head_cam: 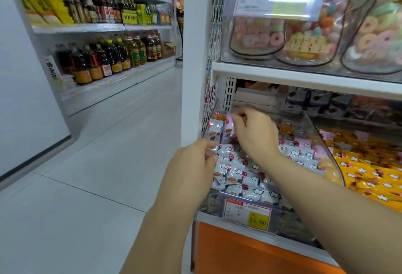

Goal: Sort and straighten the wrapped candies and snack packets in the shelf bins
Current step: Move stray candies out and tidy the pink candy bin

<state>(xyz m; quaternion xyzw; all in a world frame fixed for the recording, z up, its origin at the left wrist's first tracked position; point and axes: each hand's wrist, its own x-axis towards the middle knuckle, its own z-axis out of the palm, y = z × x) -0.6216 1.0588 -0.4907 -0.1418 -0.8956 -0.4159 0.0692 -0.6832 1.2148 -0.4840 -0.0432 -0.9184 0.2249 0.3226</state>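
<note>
A clear plastic bin [326, 149] on the lower shelf holds several white wrapped candies [250, 178] printed with clouds and red dots. My left hand [193, 165] is at the bin's left edge, its fingers curled and pinching a white candy packet [214, 148] there. Farther back in the same bin, my right hand [254, 134] reaches over the pile and pinches a pink-and-white candy [228, 121] near the rear left corner. The neighbouring bin to the right is filled with yellow wrapped candies [369, 171].
A price tag reading 15.80 [248, 214] hangs on the bin front above an orange base panel [239, 252]. The shelf above [304, 78] carries bags of ring gummies [304, 41]. Bottles of oil and sauce [108, 58] line shelves across the tiled aisle [87, 176].
</note>
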